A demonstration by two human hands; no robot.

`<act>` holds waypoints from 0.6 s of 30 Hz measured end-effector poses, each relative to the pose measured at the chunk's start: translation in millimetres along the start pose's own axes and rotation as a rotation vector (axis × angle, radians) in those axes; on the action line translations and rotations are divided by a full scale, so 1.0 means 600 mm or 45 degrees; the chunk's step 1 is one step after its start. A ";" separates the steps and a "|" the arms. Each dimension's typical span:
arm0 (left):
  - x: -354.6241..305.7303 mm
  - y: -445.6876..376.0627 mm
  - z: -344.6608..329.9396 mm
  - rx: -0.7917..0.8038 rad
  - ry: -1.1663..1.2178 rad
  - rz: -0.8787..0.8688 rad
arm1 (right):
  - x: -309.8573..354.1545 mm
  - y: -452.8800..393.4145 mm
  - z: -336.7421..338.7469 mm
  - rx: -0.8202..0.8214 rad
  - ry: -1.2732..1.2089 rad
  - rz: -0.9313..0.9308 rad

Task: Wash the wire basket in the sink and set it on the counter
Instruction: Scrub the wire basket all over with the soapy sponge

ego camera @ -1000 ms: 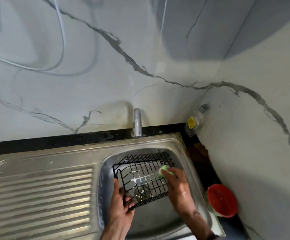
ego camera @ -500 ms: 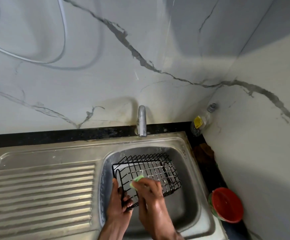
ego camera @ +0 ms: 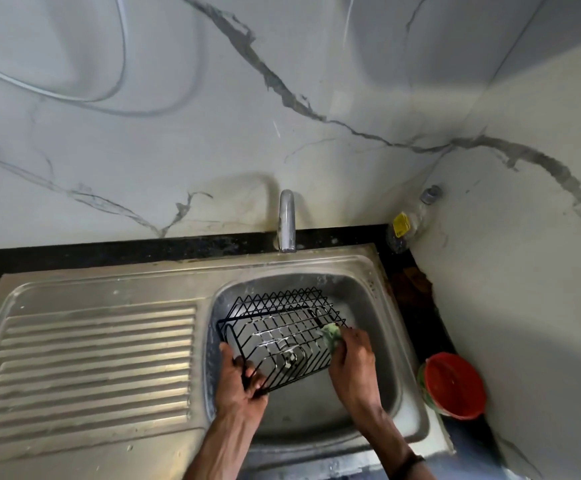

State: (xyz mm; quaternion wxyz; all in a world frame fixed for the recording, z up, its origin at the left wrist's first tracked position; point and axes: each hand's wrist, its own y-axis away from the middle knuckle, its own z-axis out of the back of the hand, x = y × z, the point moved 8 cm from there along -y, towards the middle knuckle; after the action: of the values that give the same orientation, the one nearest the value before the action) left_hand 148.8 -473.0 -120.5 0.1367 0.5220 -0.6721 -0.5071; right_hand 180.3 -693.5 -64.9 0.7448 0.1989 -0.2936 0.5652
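A black wire basket [ego camera: 282, 327] is tilted inside the steel sink bowl [ego camera: 382, 348], with white soap foam on its wires. My left hand [ego camera: 239, 384] grips its near left corner, fingers curled round the wire. My right hand [ego camera: 353, 358] holds a green sponge [ego camera: 331, 336] and presses it against the basket's right side. The tap [ego camera: 287, 220] stands behind the bowl and no water runs from it.
A ribbed steel drainboard [ego camera: 91, 358] lies left of the bowl. The black counter [ego camera: 74, 252] runs along the marble wall. A red bowl [ego camera: 453, 389] sits on the counter at the right, and a clear bottle [ego camera: 408, 225] stands in the back corner.
My right hand with the sponge has moved from the basket's near left part to its right side. The left hand keeps its grip on the corner.
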 end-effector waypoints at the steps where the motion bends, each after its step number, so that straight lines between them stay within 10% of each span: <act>1: -0.001 0.001 0.002 -0.009 0.007 -0.002 | 0.004 0.007 -0.002 0.009 -0.041 -0.049; 18: -0.020 0.004 -0.002 0.055 -0.227 -0.225 | 0.025 -0.027 0.018 0.032 -0.190 -0.037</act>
State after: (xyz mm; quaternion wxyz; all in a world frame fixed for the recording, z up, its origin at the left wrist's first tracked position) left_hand 153.0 -463.6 -113.9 0.0200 0.5349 -0.6436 -0.5470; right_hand 196.6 -694.0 -46.0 0.7265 0.2540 -0.3380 0.5417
